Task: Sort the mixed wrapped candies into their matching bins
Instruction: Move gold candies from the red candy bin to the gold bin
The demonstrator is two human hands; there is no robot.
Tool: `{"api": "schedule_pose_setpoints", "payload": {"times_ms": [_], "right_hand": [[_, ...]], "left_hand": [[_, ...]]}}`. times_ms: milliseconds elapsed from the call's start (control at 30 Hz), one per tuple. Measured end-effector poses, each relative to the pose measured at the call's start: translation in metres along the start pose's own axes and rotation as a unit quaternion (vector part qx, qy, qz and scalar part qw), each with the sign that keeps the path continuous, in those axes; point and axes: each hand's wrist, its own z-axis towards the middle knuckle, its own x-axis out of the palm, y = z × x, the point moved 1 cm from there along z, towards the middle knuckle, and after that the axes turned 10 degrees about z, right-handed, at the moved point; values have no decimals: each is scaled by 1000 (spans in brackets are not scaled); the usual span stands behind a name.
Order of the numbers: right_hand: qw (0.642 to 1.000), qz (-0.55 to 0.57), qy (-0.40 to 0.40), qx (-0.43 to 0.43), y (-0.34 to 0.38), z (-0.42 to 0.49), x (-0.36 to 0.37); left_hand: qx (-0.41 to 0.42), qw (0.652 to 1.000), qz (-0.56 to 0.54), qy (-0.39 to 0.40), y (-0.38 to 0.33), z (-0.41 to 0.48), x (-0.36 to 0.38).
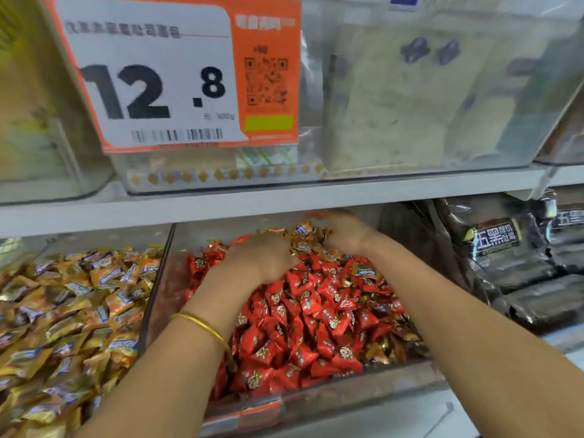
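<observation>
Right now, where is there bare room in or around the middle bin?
Bare: rear-left corner of the middle bin, between the divider and red candies; the white ledge front-right. Crowded: gold candies fill the left bin, black packets the right.

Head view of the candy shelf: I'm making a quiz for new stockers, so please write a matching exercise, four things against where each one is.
Things:
1. red foil-wrapped candies
2. large heap of gold-orange wrapped candies
3. glossy black packets
4. thin gold bangle

Places:
A. filling the clear plastic middle bin
B. around the left wrist
C. left of that bin
D. right of that bin

Pairs: 1-A, 2-C, 3-D, 4-B
</observation>
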Motion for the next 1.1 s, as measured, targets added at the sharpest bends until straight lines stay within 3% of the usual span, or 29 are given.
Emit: {"api": "schedule_pose_setpoints", "payload": {"times_ms": [67, 133, 300, 567, 700, 900, 1100], "right_hand": [[998, -22, 61, -3, 4, 11, 6], [994, -6, 108, 14, 5, 18, 7], [982, 29, 183, 35, 8, 15, 10], [985, 13, 173, -15, 13, -42, 11], [980, 102, 164, -41, 12, -69, 3], [976, 207, 68, 13, 3, -86, 1], [985, 156, 66, 15, 6, -91, 14]], "left_hand": [[-44, 994, -11, -103, 8, 10, 1], [-64, 988, -16, -137, 11, 18, 5], [-29, 998, -42, -33, 7, 22, 15], [40, 997, -57, -35, 13, -11, 0], [76, 995, -66, 0, 18, -29, -11], [52, 985, -158, -47, 27, -34, -10], [33, 970, -216, -110, 20, -35, -7]]}}
